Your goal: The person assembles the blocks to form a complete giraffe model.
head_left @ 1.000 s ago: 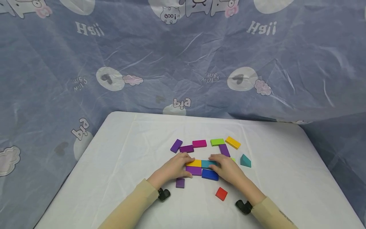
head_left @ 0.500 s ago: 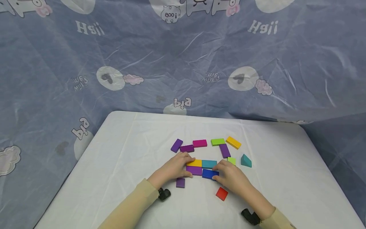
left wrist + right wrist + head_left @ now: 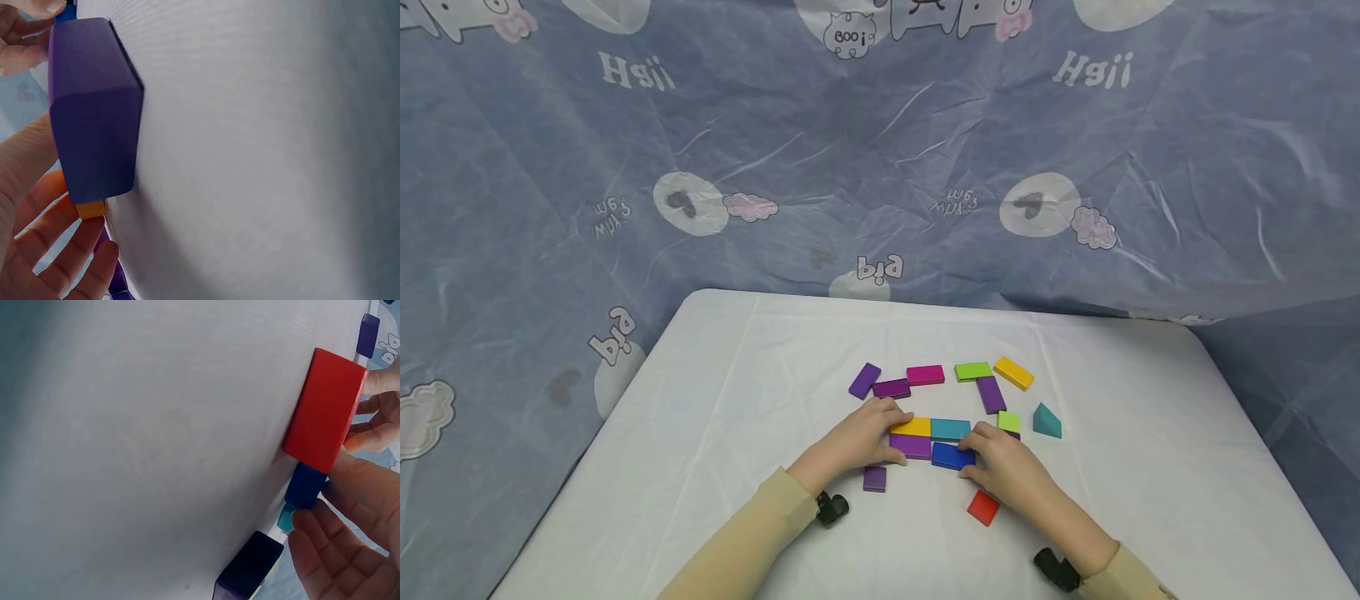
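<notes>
In the head view my left hand (image 3: pixel 863 437) spans the left ends of a yellow block (image 3: pixel 912 427) and a purple block (image 3: pixel 910 447), fingers at the yellow one's far side and thumb at the purple one's near side. To their right lie a teal block (image 3: pixel 951 430) and a blue block (image 3: pixel 953 456), so the four form two rows. My right hand (image 3: pixel 1011 467) pinches the blue block's right end between thumb and fingers. The right wrist view shows that blue block (image 3: pixel 305 485) partly hidden behind a red block (image 3: pixel 326 409).
Near the hands lie a small purple block (image 3: pixel 874 479) and the red block (image 3: pixel 982 507). Beyond are magenta (image 3: pixel 925 375), lime (image 3: pixel 973 372), yellow (image 3: pixel 1013 373) and several purple blocks. A teal triangular block (image 3: pixel 1047 421) stands right of a small lime block (image 3: pixel 1008 421).
My right hand has moved from the teal block toward me to the blue block's right end, uncovering the small lime block. The left hand has stayed in place.
</notes>
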### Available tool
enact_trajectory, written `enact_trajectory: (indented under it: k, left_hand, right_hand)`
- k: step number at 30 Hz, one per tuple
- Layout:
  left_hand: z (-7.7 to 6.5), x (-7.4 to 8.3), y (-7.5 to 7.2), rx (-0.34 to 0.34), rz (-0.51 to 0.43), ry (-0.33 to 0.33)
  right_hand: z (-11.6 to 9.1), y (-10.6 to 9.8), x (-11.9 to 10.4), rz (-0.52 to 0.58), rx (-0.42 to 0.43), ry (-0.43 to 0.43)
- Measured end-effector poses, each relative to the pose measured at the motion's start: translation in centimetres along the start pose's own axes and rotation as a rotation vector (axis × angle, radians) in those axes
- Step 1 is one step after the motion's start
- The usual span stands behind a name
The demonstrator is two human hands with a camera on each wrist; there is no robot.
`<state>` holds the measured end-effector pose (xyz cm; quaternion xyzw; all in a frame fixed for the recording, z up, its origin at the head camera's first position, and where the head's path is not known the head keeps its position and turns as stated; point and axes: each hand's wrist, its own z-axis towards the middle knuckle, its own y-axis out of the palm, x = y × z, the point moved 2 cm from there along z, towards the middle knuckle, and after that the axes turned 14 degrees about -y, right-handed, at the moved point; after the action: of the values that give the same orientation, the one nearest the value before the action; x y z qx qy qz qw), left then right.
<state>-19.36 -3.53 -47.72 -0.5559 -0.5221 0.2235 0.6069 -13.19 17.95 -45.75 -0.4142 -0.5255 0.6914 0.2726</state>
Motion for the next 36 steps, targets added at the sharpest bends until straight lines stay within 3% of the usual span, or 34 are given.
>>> enact_trajectory:
  k: [27, 36]
  left_hand:
    - [0.0, -0.1, 0.0, 0.004, -0.014, 0.001]
    - [0.0, -0.1, 0.0, -0.002, -0.013, -0.006]
  right_hand:
    - [0.4, 0.1, 0.7, 0.016, 0.06, -0.063]
    - [0.6, 0.0, 1.0, -0.006, 0.079, -0.022]
